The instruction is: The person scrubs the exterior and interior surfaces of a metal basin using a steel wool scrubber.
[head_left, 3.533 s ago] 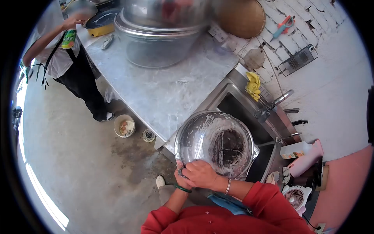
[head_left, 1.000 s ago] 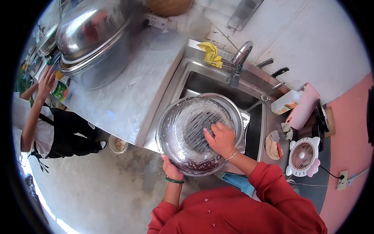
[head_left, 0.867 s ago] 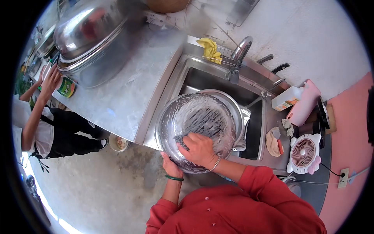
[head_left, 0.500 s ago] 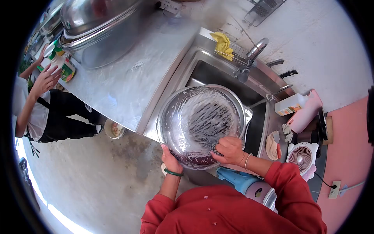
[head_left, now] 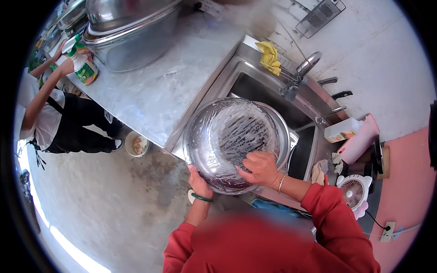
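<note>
A large metal bowl (head_left: pixel 205 132) rests bottom-up over the sink (head_left: pixel 223 75), its outer surface streaked with white suds. My left hand (head_left: pixel 199 183) grips its rim at the lower left, thumb on the outside and the other fingers hidden beneath. Curled into a closed grip, my right hand (head_left: pixel 263 169) presses a dark scouring pad (head_left: pixel 239 160) against the soapy base. Most of the pad is covered by my fingers. Another metal basin (head_left: pixel 285 141) shows its rim under the bowl's right side.
A faucet (head_left: pixel 309 63) and a yellow cloth (head_left: pixel 269 57) are behind the sink. A small fan (head_left: pixel 353 192) and a pink jug (head_left: pixel 360 141) stand right. At left, a co-worker's hand touches a spray bottle (head_left: pixel 84 67) on the metal counter (head_left: pixel 150 98). A bucket (head_left: pixel 135 144) sits below.
My right hand has moved up and left across the bowl's base with the pad. My left hand keeps its hold on the rim. The co-worker's hand has shifted on the spray bottle.
</note>
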### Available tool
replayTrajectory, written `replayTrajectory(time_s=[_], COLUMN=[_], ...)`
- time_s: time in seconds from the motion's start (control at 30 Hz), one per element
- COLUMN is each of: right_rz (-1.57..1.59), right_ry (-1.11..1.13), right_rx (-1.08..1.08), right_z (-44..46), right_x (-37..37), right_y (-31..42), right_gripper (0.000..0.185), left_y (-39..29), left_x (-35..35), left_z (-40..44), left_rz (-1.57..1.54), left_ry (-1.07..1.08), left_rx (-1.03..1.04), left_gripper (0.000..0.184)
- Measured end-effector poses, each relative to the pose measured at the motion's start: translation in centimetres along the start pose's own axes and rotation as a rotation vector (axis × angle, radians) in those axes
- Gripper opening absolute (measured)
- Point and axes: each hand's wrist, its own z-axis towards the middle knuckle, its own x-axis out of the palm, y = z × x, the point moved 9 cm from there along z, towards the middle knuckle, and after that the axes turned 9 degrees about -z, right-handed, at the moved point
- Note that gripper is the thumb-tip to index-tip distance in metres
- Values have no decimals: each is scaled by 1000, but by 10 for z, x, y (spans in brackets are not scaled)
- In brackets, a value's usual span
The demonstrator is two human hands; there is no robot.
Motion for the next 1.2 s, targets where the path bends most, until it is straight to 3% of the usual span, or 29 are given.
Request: replayTrajectory(time_s=[0.2, 0.3, 0.37, 0.67, 0.77, 0.9, 0.97, 1.07, 1.2], right_rz=[85, -7, -14, 113, 91, 60, 104, 130, 115], right_ry=[-28, 29, 50, 28, 192, 297, 98, 20, 115], right_rx=[-154, -7, -68, -168, -189, -315, -193, -181, -231], right_z=[21, -2, -6, 46, -11, -14, 33, 73, 21], right_x=[31, 3, -4, 33, 13, 20, 27, 44, 18], right_y=[70, 8, -3, 58, 27, 40, 54, 67, 44], right_gripper=[25, 28, 29, 26, 25, 25, 28, 28, 28], left_y=[8, -2, -2, 1, 3, 5, 6, 2, 5], left_x=[-1, 5, 2, -1, -3, -9, -6, -6, -6], left_z=[7, -3, -2, 1, 5, 5, 5, 3, 3], left_rz=[-81, -60, -53, -41, -38, 13, -30, -57, -38], left_ry=[163, 33, -16, 59, 24, -18, 26, 19, 7], left_rx=[-40, -13, -7, -28, 22, 3, -2, 7, -21], left_gripper=[55, 54, 52, 50, 57, 55, 51, 49, 50])
